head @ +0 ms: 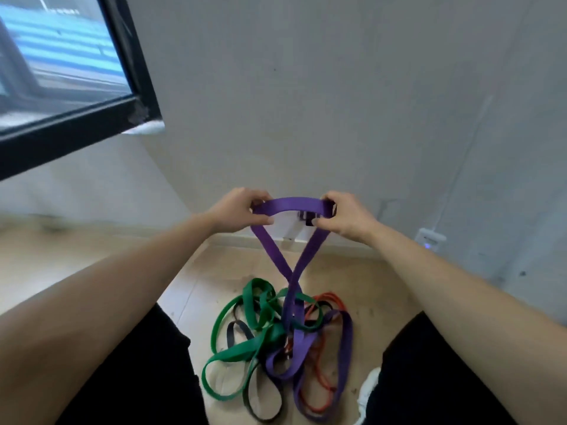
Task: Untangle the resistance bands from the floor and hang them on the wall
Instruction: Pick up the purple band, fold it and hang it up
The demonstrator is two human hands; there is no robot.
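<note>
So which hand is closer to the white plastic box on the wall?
Right. The right hand is left of the white plastic box; the left hand is farther left, across the purple rubber band.

Soft, even daylight; heavy fisheye.
Light enters via window [61,56] upper left; the view through it is smeared with blur. Centre wall [337,72] reads flat, evenly lit grey; floor [190,286] carries only faint shadows. Barrel distortion bends window frame [70,124] and skirting [352,245], balloons forearms [107,302] at lower corners. Mid-frame purple band [294,205] fairly sharp, edges slightly soft.
</note>
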